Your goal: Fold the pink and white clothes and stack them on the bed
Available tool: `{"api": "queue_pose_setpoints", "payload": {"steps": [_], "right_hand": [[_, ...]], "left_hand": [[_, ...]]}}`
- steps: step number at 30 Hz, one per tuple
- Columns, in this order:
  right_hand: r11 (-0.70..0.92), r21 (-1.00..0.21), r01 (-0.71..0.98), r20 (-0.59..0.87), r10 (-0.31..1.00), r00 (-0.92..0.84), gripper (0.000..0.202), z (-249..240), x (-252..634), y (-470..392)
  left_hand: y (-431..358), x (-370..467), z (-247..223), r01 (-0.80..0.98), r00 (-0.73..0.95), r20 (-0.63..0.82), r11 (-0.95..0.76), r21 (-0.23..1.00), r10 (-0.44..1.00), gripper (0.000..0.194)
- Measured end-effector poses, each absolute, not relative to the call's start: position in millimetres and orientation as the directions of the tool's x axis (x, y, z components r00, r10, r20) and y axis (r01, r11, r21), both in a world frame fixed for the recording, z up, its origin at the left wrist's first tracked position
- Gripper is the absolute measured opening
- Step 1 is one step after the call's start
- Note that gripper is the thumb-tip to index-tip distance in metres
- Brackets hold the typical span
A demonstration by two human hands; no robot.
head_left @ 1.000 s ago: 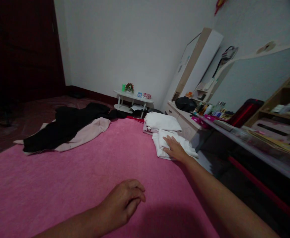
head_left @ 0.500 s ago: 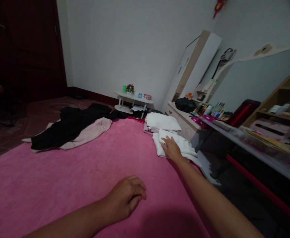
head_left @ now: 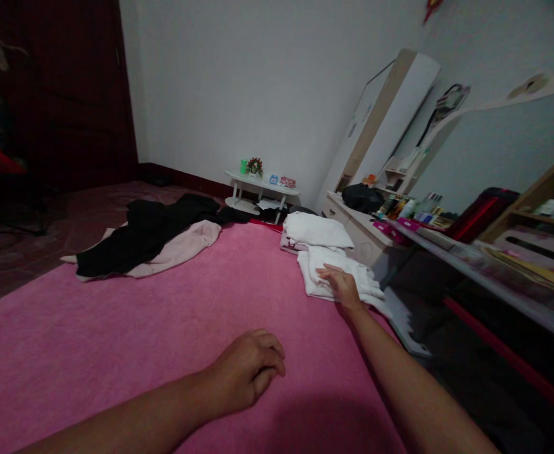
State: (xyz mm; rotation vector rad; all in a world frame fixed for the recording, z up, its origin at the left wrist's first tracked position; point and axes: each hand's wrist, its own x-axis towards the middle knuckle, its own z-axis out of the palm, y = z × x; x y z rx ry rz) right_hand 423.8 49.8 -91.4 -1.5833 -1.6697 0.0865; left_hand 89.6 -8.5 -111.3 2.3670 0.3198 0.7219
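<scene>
My left hand [head_left: 253, 366] rests on the pink bed cover [head_left: 173, 334], its fingers loosely curled in with nothing visible in them. Stretched far forward, my right hand [head_left: 341, 284] is over a folded white garment [head_left: 312, 280] near the bed's right side. Its fingers point left and are extended, without a grip on the cloth; whether the fingertips touch it is hard to tell. Just behind lies another folded white garment [head_left: 319, 230], stacked on a patterned cloth [head_left: 287, 243].
A black garment [head_left: 149, 236] and a pale pink garment [head_left: 182, 252] lie loose at the bed's far left edge. Beyond stands a small white table [head_left: 258, 181]. To the right are a white dresser [head_left: 357, 233] and a cluttered desk [head_left: 485, 284].
My right hand has turned a little, its fingers now closer together and less spread over the white garment. The view has shifted slightly left; my left hand stays on the cover.
</scene>
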Motion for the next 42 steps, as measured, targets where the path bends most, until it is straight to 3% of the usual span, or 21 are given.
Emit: {"api": "queue_pose_setpoints", "payload": {"steps": [3,8,11,18,22,28,34,38,40,42], "right_hand": [[0.133,-0.444,0.886,0.564,0.810,0.161,0.047,-82,421,58],[0.018,-0.008,1.000,0.383,0.924,-0.014,0.051,-101,391,67],[-0.063,0.093,0.994,0.352,0.936,0.026,0.050,-112,379,68],[-0.304,0.043,0.952,0.426,0.867,0.258,0.047,-124,336,61],[-0.366,-0.019,0.931,0.369,0.863,0.346,0.046,-132,302,55],[-0.280,-0.049,0.959,0.364,0.889,0.278,0.049,-137,287,49],[-0.102,-0.271,0.957,0.463,0.858,0.222,0.036,-141,312,48],[-0.052,-0.335,0.941,0.504,0.834,0.226,0.032,-144,320,51],[-0.061,-0.335,0.940,0.514,0.825,0.236,0.030,-145,319,52],[-0.076,-0.329,0.941,0.517,0.819,0.247,0.028,-145,317,54]], "left_hand": [[-8,90,-113,0.056,0.817,0.419,-0.778,0.626,0.396,0.024],[-8,90,-111,0.060,0.815,0.423,-0.783,0.619,0.396,0.024],[-9,91,-110,0.058,0.818,0.422,-0.787,0.614,0.390,0.022],[-10,88,-113,0.041,0.817,0.453,-0.820,0.571,0.356,0.022],[-9,86,-116,0.035,0.823,0.464,-0.845,0.534,0.327,0.021],[-9,84,-116,0.020,0.835,0.475,-0.878,0.478,0.277,0.021],[-7,74,-108,0.124,0.809,0.478,-0.894,0.431,0.343,0.033],[43,40,-91,0.459,0.592,0.546,-0.805,0.376,0.593,0.035],[85,11,-79,0.710,0.370,0.563,-0.615,0.343,0.740,0.043],[128,-23,-69,0.820,0.147,0.572,-0.423,0.387,0.807,0.058]]}}
